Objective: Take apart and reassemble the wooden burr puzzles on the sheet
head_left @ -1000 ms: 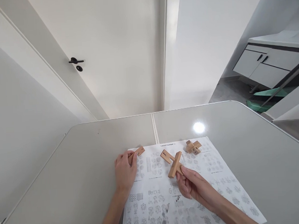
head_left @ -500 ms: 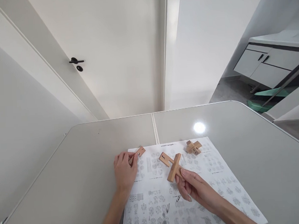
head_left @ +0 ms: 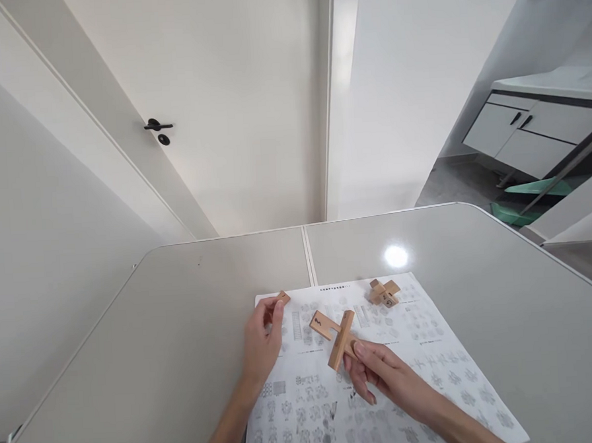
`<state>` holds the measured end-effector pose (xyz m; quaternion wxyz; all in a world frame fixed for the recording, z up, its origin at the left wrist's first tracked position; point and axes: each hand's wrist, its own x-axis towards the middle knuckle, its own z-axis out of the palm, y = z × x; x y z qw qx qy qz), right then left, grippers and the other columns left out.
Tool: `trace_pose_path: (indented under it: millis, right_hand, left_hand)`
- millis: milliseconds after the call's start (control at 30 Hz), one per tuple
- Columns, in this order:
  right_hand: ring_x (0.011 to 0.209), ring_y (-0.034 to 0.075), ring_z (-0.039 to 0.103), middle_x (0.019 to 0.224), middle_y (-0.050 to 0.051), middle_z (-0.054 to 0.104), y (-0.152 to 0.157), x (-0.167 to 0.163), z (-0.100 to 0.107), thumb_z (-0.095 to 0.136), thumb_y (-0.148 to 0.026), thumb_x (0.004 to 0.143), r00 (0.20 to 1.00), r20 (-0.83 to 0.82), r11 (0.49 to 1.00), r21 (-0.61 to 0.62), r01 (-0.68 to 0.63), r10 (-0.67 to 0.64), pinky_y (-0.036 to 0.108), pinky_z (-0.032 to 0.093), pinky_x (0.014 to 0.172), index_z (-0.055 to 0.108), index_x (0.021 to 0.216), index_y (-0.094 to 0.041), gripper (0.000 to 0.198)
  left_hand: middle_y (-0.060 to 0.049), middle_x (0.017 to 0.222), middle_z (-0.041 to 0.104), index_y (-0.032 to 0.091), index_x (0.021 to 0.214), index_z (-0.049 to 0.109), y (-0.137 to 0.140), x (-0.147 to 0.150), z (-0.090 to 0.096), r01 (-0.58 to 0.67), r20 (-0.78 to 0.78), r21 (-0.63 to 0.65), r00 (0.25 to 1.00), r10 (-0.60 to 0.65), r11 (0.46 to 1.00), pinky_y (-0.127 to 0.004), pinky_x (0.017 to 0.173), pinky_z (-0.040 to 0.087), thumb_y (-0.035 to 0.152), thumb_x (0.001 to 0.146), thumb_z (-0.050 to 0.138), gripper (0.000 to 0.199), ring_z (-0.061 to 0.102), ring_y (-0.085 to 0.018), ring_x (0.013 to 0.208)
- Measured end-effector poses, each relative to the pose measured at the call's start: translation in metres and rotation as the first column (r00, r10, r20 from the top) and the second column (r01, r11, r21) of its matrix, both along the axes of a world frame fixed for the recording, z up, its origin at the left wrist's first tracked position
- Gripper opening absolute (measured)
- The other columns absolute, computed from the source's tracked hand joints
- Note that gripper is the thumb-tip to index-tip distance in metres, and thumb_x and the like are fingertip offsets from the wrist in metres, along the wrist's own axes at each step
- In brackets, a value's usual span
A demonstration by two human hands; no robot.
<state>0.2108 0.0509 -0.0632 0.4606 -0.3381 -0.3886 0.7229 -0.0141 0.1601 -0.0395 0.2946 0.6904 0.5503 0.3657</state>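
Between the thumb and fingers of my right hand is a pair of interlocked wooden puzzle pieces, one crossing the other, with a dark mark on the far end. My left hand is closed on a small wooden puzzle piece near the sheet's upper left corner; only its marked end shows past my fingertips. An assembled wooden cross-shaped puzzle rests apart from both hands at the sheet's upper right. Under everything lies a white printed sheet covered with small puzzle diagrams.
The grey table has a pale seam running back to its far edge. Beyond it stands a white door with a black handle. At the far right are a white cabinet and a green object on the floor.
My left hand has shifted right and now covers more of its wooden piece. The interlocked pieces in my right hand have moved slightly left and toward me.
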Motion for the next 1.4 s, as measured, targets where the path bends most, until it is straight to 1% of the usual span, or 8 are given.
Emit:
trace_pose_path:
  millis: [200, 367, 567, 733, 867, 1067, 1233, 1400]
  right_hand:
    - [0.050, 0.011, 0.043, 0.056, -0.003, 0.053, 0.001, -0.003, 0.004, 0.044, -0.054, 0.105, 0.998, 0.063, 1.000, 0.016, -0.020, 0.019, 0.029, 0.039, 0.060, 0.063, 0.087, -0.016, 0.046]
    - [0.050, 0.011, 0.044, 0.056, -0.003, 0.052, 0.001, -0.003, 0.007, 0.044, -0.055, 0.104, 0.996, 0.084, 1.000, 0.020, -0.020, 0.018, 0.029, 0.041, 0.059, 0.064, 0.086, -0.016, 0.047]
    - [0.049, 0.011, 0.046, 0.059, -0.002, 0.053, 0.001, -0.004, 0.005, 0.044, -0.054, 0.104, 0.994, 0.101, 0.998, 0.044, -0.037, 0.033, 0.029, 0.042, 0.058, 0.064, 0.086, -0.016, 0.047]
    - [0.064, 0.014, 0.055, 0.083, 0.004, 0.062, 0.000, 0.001, 0.006, 0.050, -0.056, 0.101, 0.997, 0.075, 0.998, 0.058, -0.020, 0.016, 0.031, 0.047, 0.064, 0.062, 0.114, -0.019, 0.041]
    - [0.077, 0.019, 0.061, 0.090, 0.006, 0.064, -0.001, 0.006, 0.006, 0.064, -0.059, 0.093, 1.000, -0.013, 0.999, 0.050, -0.007, 0.008, 0.034, 0.049, 0.071, 0.048, 0.139, -0.024, 0.060]
    - [0.069, 0.018, 0.063, 0.080, 0.002, 0.064, -0.001, 0.005, 0.007, 0.070, -0.065, 0.085, 0.998, -0.059, 0.997, 0.070, -0.011, 0.015, 0.030, 0.045, 0.062, 0.052, 0.129, -0.024, 0.063]
    - [0.083, 0.024, 0.070, 0.098, 0.009, 0.070, -0.002, 0.003, 0.006, 0.069, -0.065, 0.085, 0.997, -0.074, 0.996, 0.090, -0.026, 0.032, 0.029, 0.048, 0.060, 0.046, 0.128, -0.026, 0.063]
    - [0.053, 0.014, 0.066, 0.084, 0.004, 0.074, -0.003, 0.003, 0.000, 0.064, -0.059, 0.094, 0.996, -0.088, 0.998, 0.055, 0.031, -0.026, 0.023, 0.042, 0.051, 0.043, 0.117, -0.026, 0.046]
  left_hand:
    - [-0.003, 0.083, 0.064, 0.020, 0.075, 0.057, -0.004, -0.001, 0.011, 0.318, 0.067, -0.162, 0.948, -0.311, 0.934, -0.027, 0.066, 0.042, 0.049, 0.101, 0.046, 0.041, 0.055, -0.016, 0.073]
    - [-0.001, 0.072, 0.059, 0.018, 0.097, 0.063, -0.013, 0.002, 0.017, 0.445, 0.274, -0.324, 0.889, -0.367, 0.835, -0.028, 0.060, 0.040, 0.056, 0.104, 0.032, 0.049, 0.047, -0.013, 0.059]
    - [0.002, 0.063, 0.056, 0.020, 0.091, 0.054, -0.024, 0.016, 0.034, 0.587, 0.401, -0.457, 0.806, -0.435, 0.668, -0.026, 0.053, 0.034, 0.056, 0.104, 0.037, 0.042, 0.038, -0.010, 0.051]
    - [0.005, 0.059, 0.050, 0.021, 0.089, 0.050, -0.026, 0.024, 0.037, 0.607, 0.484, -0.437, 0.781, -0.395, 0.664, -0.024, 0.051, 0.030, 0.053, 0.104, 0.038, 0.037, 0.036, -0.009, 0.050]
    - [0.005, 0.058, 0.051, 0.020, 0.087, 0.051, -0.030, 0.029, 0.034, 0.633, 0.535, -0.424, 0.752, -0.386, 0.647, -0.025, 0.050, 0.029, 0.053, 0.104, 0.040, 0.038, 0.040, -0.010, 0.049]
    - [0.004, 0.058, 0.051, 0.020, 0.084, 0.054, -0.038, 0.033, 0.031, 0.616, 0.589, -0.458, 0.751, -0.300, 0.641, -0.025, 0.052, 0.032, 0.054, 0.101, 0.047, 0.038, 0.044, -0.011, 0.051]
    - [0.005, 0.057, 0.047, 0.020, 0.083, 0.054, -0.042, 0.034, 0.026, 0.595, 0.614, -0.467, 0.751, -0.244, 0.654, -0.024, 0.052, 0.033, 0.054, 0.100, 0.050, 0.038, 0.042, -0.010, 0.050]
    - [0.005, 0.054, 0.049, 0.020, 0.080, 0.051, -0.044, 0.036, 0.024, 0.575, 0.628, -0.455, 0.748, -0.213, 0.679, -0.025, 0.053, 0.033, 0.054, 0.100, 0.050, 0.040, 0.040, -0.010, 0.049]
